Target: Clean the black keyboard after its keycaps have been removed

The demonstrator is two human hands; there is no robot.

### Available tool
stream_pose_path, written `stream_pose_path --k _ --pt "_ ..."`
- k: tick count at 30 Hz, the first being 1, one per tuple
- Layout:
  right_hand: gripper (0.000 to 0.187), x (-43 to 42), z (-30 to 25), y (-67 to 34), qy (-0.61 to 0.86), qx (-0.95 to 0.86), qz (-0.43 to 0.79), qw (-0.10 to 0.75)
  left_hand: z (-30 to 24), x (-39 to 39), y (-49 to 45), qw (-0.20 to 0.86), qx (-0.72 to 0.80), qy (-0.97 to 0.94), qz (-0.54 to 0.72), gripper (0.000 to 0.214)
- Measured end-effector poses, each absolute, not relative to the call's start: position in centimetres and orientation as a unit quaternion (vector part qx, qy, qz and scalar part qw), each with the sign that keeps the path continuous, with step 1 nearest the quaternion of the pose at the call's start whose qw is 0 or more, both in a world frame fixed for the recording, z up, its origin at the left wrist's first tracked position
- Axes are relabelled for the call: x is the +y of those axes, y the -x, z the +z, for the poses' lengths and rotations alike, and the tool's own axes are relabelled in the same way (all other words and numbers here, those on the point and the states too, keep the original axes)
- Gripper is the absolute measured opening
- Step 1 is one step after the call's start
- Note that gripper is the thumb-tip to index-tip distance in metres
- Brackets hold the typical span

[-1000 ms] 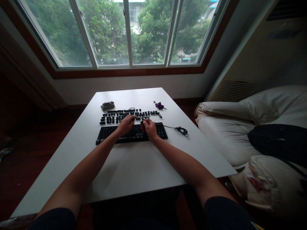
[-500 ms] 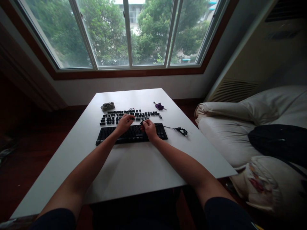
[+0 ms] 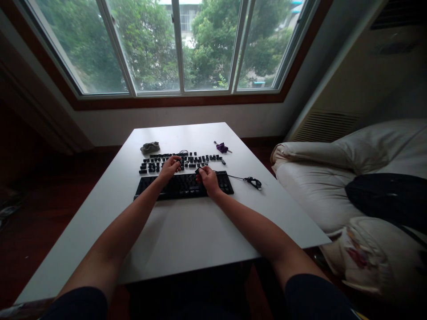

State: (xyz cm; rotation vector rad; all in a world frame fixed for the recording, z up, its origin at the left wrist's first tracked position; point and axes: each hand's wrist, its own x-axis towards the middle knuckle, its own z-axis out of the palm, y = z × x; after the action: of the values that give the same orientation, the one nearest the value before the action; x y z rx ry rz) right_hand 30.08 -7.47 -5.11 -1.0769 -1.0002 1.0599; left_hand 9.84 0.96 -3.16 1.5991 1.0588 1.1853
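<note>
A black keyboard lies on the white table, with rows of loose black keycaps laid out just behind it. My left hand reaches over the keyboard's far edge to the keycap rows, its fingers curled on a small dark keycap. My right hand rests over the keyboard's right half, fingers pinched round a small dark tool, too small to name surely.
A grey cloth lies at the back left of the table, and a purple tool at the back right. The keyboard's coiled cable trails right. A white beanbag sits close on the right. Windows are ahead.
My left hand has moved left and away from the keyboard's middle to the loose keycap rows. My right hand has stayed where it was.
</note>
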Motion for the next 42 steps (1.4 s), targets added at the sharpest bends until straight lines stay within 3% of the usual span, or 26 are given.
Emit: stream_pose_path --k 8,15,26,35,42 --pt "0.027 -7.4 -5.1 -30.0 0.467 -0.436 0.461 0.616 -2.5 0.4 -10.2 0.149 0.502 -0.787 0.325 0.034" --pt "0.029 -7.5 -5.0 -30.1 0.473 -0.440 0.455 0.612 -2.1 0.9 -11.2 0.011 0.493 -0.831 0.256 0.030" --pt "0.030 -7.7 -4.6 -30.1 0.479 -0.449 0.448 0.608 -3.0 2.8 -12.8 0.008 0.497 -0.840 0.216 0.019" --pt "0.029 -7.8 -4.6 -30.0 0.476 -0.453 0.442 0.610 -3.3 3.0 -13.1 -0.009 0.527 -0.831 0.180 0.024" --pt "0.029 -7.9 -4.4 -30.0 0.478 -0.455 0.441 0.608 -3.1 2.5 -13.3 -0.008 0.512 -0.834 0.206 0.020"
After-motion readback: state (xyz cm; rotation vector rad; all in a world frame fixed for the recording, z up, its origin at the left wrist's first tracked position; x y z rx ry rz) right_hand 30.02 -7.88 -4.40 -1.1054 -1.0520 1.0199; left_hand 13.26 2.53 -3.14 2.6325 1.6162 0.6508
